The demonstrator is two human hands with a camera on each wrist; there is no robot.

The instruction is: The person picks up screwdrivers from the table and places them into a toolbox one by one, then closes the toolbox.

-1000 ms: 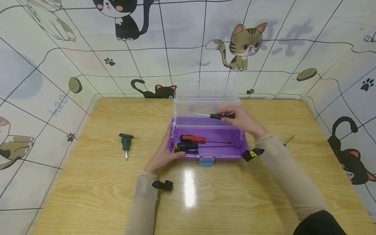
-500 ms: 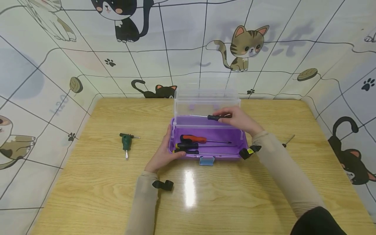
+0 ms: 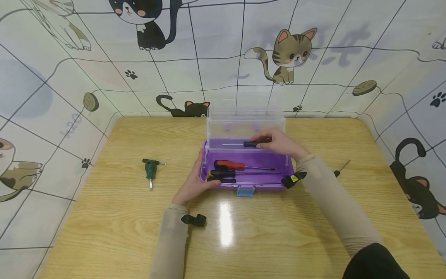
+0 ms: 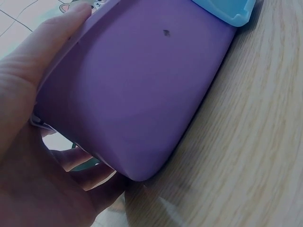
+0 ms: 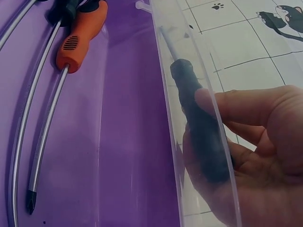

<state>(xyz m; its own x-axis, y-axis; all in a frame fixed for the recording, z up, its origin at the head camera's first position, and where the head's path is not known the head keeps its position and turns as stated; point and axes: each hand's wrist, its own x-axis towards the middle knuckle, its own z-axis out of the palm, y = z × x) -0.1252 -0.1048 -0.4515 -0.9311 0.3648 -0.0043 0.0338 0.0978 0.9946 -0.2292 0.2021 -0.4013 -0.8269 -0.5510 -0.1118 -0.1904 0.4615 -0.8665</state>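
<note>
My right hand (image 3: 278, 143) grips the handle of a black screwdriver (image 3: 250, 144), shaft pointing left, at the raised clear lid (image 3: 244, 126) of a purple toolbox (image 3: 290, 170). In the right wrist view the screwdriver (image 5: 199, 123) shows through the lid's clear plastic. My left hand (image 3: 191, 184) holds the box's left end, thumb at the front rim and fingers around the side. Inside the box lie a red-orange screwdriver (image 3: 230, 165), a yellow-and-black screwdriver (image 3: 223, 173) and another black-handled one (image 3: 223, 180) along the front wall.
On the wooden table (image 3: 115, 224) a green-handled screwdriver (image 3: 150, 169) with a crosswise shaft lies to the left. Another screwdriver (image 3: 343, 167) lies at the right, beyond my right forearm. A light blue latch (image 3: 245, 191) hangs at the box's front. A cat-print wall covering (image 3: 216, 73) surrounds the table.
My right hand has shifted slightly left and toward me, bringing the black screwdriver lower against the lid. The left hand and the box stay where they were.
</note>
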